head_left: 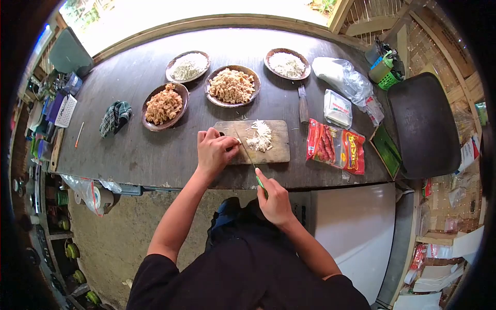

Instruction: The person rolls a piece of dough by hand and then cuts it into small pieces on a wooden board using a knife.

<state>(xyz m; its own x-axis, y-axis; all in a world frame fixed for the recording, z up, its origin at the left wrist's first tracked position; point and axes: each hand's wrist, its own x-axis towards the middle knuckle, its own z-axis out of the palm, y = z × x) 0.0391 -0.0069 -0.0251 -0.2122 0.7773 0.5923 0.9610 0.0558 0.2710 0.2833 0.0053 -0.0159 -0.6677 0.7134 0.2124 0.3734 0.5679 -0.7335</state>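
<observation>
My right hand (275,201) is closed around the green handle of a knife (248,154), whose blade points up and left over a worn wooden cutting board (280,147). My left hand (214,151) rests at the board's left side, fingers curled on a small whitish food piece (238,140) right beside the blade. Most of that piece is hidden by the fingers. A pile of thin white cut strips (260,136) lies on the board to the right of the knife.
Beyond the board stand bowls of brown chunks (164,105), tan pieces (232,86) and white strips (188,67), (288,64). To the right lie a broad-bladed knife (303,106), a red sausage packet (336,146) and a white package (338,108). A checked cloth (115,118) sits left.
</observation>
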